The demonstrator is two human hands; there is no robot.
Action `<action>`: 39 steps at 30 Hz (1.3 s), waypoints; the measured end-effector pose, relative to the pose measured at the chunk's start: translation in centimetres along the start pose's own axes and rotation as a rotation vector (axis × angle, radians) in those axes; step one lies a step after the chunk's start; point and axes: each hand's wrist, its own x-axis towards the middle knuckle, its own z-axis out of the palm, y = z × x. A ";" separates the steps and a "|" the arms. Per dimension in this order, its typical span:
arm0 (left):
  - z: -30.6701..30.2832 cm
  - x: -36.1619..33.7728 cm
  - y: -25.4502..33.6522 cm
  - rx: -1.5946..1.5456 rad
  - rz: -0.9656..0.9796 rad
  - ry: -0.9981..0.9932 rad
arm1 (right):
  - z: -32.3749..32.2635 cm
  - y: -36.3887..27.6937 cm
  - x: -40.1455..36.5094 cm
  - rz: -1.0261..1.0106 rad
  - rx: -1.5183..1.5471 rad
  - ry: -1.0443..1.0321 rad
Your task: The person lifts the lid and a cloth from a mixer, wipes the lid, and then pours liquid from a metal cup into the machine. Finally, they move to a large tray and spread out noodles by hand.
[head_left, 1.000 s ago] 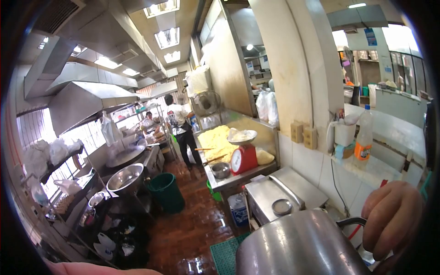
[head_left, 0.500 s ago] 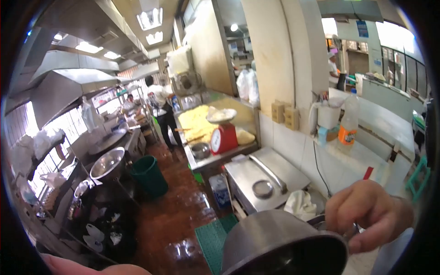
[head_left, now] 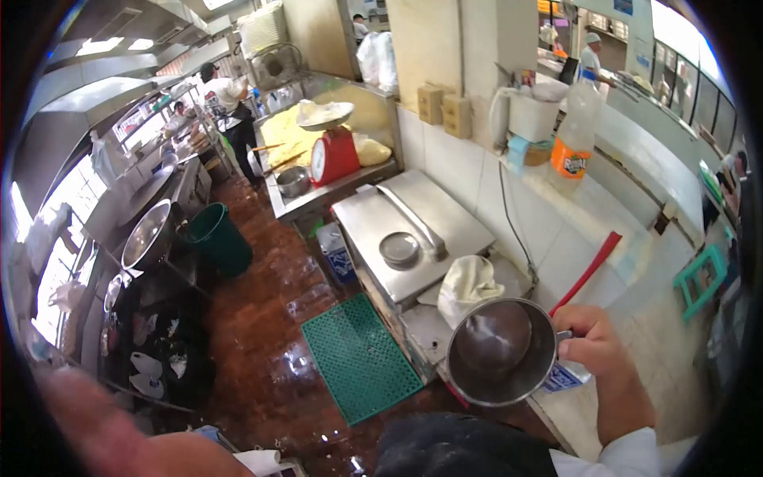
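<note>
My right hand is closed around the short handle of a deep metal pot at the lower right. Tilted toward me, the pot shows its dark inside, where I make out no contents. Just behind its rim lies a crumpled cream cloth. A red stick-like handle slants up beyond my right hand. At the lower left, my left hand is close to the camera and smeared by motion; its fingers cannot be made out.
A steel lidded unit bears a small round dish. A green mat lies on the wet red floor near a green bin. Beyond stands a red scale. An orange-labelled bottle tops the right ledge. A co-worker stands far back.
The pot has gone from close under the camera to lower and farther off, its opening now facing me. My view has tilted down. The left hand has risen and blurred.
</note>
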 end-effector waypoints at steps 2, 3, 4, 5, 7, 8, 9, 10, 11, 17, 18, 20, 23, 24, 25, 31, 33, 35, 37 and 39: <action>7.1 0.4 -3.6 -0.227 -0.066 0.286 | -1.8 2.7 -1.4 0.007 -0.045 0.061; 10.4 0.6 -5.2 -0.338 -0.099 0.427 | -2.6 4.2 -2.1 0.006 -0.096 0.116; 13.4 0.1 -6.3 -0.494 -0.356 0.413 | -3.3 5.9 -2.6 0.033 -0.036 0.138; 16.3 -0.3 -7.8 -0.636 -0.534 0.280 | -3.9 7.2 -3.1 0.038 -0.021 0.142; 23.5 -1.6 -10.4 -0.618 -0.839 0.093 | -4.8 8.9 -3.7 0.119 0.081 0.194; 27.0 -2.7 -11.8 -0.679 -0.990 -0.028 | -5.0 9.2 -3.7 0.122 0.092 0.193; 30.7 -4.0 -12.9 -0.885 -1.205 -0.047 | -5.0 9.3 -3.7 0.122 0.111 0.200; 34.6 -5.8 -14.8 -1.091 -1.339 -0.021 | -4.9 9.3 -3.5 0.119 0.130 0.206; 37.4 -6.6 -16.0 -1.309 -1.515 0.018 | -4.9 9.4 -3.4 0.111 0.136 0.207; 51.3 -5.7 -21.2 -1.657 -1.594 0.076 | -3.9 9.7 -3.0 0.178 0.130 0.307; 52.9 -4.8 -22.1 -1.636 -1.642 0.117 | -3.4 9.2 -2.9 0.214 0.134 0.348; 54.7 -3.0 -23.3 -1.598 -1.695 0.168 | -2.6 9.0 -2.6 0.256 0.125 0.447; 56.5 -2.1 -24.6 -1.612 -1.708 0.200 | -2.0 9.4 -2.1 0.231 0.161 0.484; 57.0 -2.0 -25.0 -1.614 -1.711 0.188 | -1.6 9.2 -1.7 0.238 0.168 0.520; 57.6 -2.0 -25.3 -1.610 -1.715 0.170 | -1.4 9.3 -1.4 0.245 0.161 0.519; 59.7 -1.9 -26.8 -1.549 -1.747 0.181 | -0.2 10.8 0.4 0.254 0.244 0.561; 59.7 -1.4 -26.9 -1.517 -1.748 0.184 | 0.2 10.9 1.2 0.238 0.271 0.537; 59.3 -0.6 -26.6 -1.403 -1.777 0.181 | 0.5 11.5 1.6 0.243 0.268 0.543; 59.5 -0.4 -26.9 -1.399 -1.773 0.191 | 0.7 11.9 2.0 0.242 0.261 0.550; 59.8 -0.1 -27.2 -1.403 -1.765 0.201 | 1.0 11.8 2.2 0.279 0.255 0.560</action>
